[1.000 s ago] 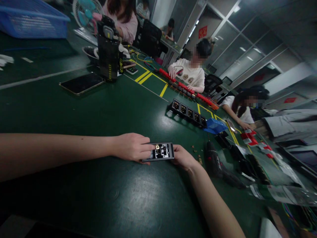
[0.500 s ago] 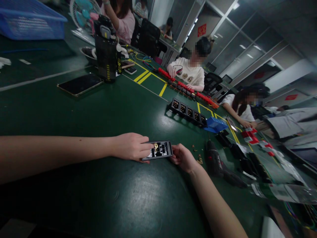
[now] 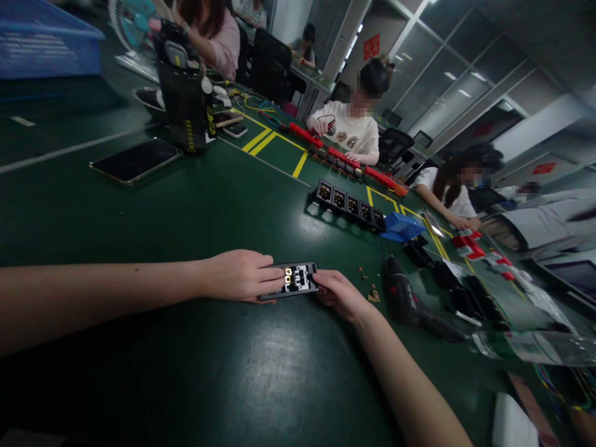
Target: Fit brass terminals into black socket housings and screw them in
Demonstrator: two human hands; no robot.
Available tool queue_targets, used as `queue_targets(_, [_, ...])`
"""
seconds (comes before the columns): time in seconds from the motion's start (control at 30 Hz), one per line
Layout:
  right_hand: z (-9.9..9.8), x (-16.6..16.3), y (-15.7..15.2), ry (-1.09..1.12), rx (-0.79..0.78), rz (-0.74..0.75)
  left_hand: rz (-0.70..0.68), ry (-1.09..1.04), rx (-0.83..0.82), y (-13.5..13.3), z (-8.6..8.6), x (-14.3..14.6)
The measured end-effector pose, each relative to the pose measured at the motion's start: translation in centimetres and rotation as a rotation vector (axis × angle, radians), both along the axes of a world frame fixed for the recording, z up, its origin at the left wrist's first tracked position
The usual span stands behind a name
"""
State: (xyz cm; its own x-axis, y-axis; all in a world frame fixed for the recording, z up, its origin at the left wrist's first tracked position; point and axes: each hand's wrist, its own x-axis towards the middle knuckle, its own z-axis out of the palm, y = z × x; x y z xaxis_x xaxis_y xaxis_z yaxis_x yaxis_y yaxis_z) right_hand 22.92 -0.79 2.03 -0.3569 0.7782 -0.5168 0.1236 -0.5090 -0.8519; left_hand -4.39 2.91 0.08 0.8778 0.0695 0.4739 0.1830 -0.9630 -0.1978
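A small black socket panel point(image 3: 292, 279) with white and brass inner parts lies flat on the green table point(image 3: 195, 205). My left hand point(image 3: 237, 276) grips its left end, fingers pressed on its top near a brass piece. My right hand point(image 3: 339, 293) pinches its right end. A few small brass parts point(image 3: 370, 292) are scattered just right of my right hand, beside a dark electric screwdriver point(image 3: 403, 301).
A row of black socket modules point(image 3: 348, 205) and a blue bin point(image 3: 399, 227) sit beyond. A tablet point(image 3: 134, 160), a black bottle point(image 3: 182, 93) and a fan point(image 3: 133, 25) stand far left. Other people work along red strips point(image 3: 344, 158) across the table.
My view has drifted so everything sits a little further left. Both hands stay on the panel, which looks tilted flatter, with my right fingers moved onto its right end.
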Motion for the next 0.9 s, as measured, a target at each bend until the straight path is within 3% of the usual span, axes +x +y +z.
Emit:
queue_targets(0.73, [-0.2,-0.1,-0.6,-0.136,0.195,0.095,-0.033,0.0,-0.218,0.1,0.4,-0.1])
queue_targets(0.83, [0.4,0.9,-1.2,-0.288,0.383,0.089,-0.028,0.009,-0.224,0.2,0.3,-0.1])
queue_targets(0.9, [0.7,2.2,-1.9,-0.543,0.593,0.057,-0.03,0.017,-0.222,0.2,0.2,-0.1])
